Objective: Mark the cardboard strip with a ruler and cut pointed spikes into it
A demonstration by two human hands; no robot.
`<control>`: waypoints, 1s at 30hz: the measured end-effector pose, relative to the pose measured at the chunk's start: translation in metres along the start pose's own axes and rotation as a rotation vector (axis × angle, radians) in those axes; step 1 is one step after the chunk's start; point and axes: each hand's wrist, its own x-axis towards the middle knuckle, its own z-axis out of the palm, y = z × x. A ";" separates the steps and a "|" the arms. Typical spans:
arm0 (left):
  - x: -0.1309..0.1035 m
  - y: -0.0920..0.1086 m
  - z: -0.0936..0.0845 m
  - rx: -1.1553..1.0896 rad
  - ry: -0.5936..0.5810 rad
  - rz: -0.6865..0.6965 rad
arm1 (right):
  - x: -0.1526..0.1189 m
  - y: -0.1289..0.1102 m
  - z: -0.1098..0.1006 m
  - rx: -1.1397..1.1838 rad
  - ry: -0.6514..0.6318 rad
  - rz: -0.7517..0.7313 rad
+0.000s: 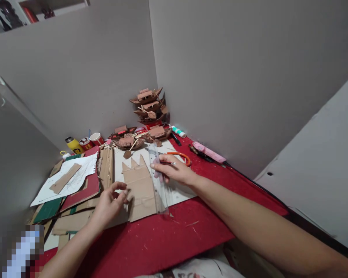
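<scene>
A piece of brown cardboard point(139, 189) with pointed tips cut along its far edge lies flat on a white sheet. My right hand point(171, 170) is closed on a clear ruler point(161, 193) along the cardboard's right side. A thin silvery tool point(173, 163), its kind unclear, pokes out from the same hand. By the cardboard's left edge is my left hand point(111, 200), its fingers bent with a gap between thumb and forefinger and nothing visible in them. An orange curved handle point(183, 156) rests just beyond my right hand.
Cardboard pieces point(75, 224) and a drawn-on paper point(84, 166) are stacked at the left. Several small cardboard boats point(129, 143) crowd the back corner, beside cups point(96, 139) and a yellow bottle point(73, 144). A pink glue gun point(208, 151) with a cable lies along the right wall.
</scene>
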 end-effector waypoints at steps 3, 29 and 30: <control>-0.004 -0.012 0.001 0.077 0.001 0.005 | -0.003 0.004 0.014 -0.073 -0.030 0.033; 0.059 0.003 0.002 0.770 0.056 0.527 | 0.005 0.019 0.011 -0.619 0.216 -0.184; 0.075 0.006 0.003 0.805 0.043 0.537 | 0.005 0.019 0.011 -0.599 0.241 -0.198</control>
